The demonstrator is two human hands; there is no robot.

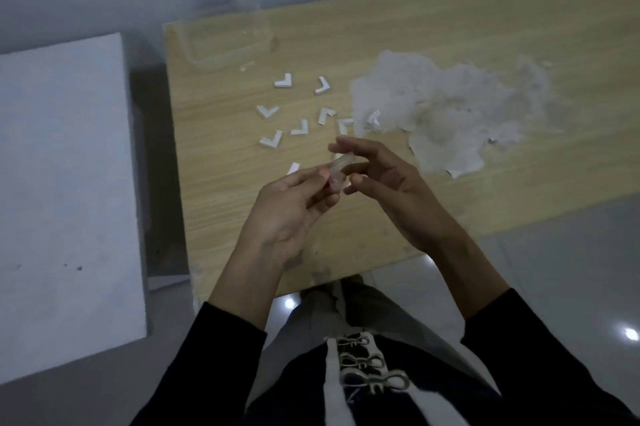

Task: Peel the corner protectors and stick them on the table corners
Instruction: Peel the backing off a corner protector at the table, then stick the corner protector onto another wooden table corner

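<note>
Above the wooden table [450,45], my left hand [291,211] pinches a clear L-shaped corner protector [337,173] between thumb and fingers. My right hand [384,183] is at the protector's other end, its fingers spread and lightly curled; I cannot tell whether its thumb touches the protector. Several more corner protectors with white backing lie on the table beyond my hands, among them one [284,82] at the far side and one [271,139] nearer to me. Another white piece [293,168] lies just left of my left fingertips.
A clear plastic box [228,41] stands at the table's far left corner. A crumpled sheet of clear plastic wrap [450,107] lies right of the protectors. A white block [65,200] stands left of the table. Shiny tiled floor [571,270] lies to the right.
</note>
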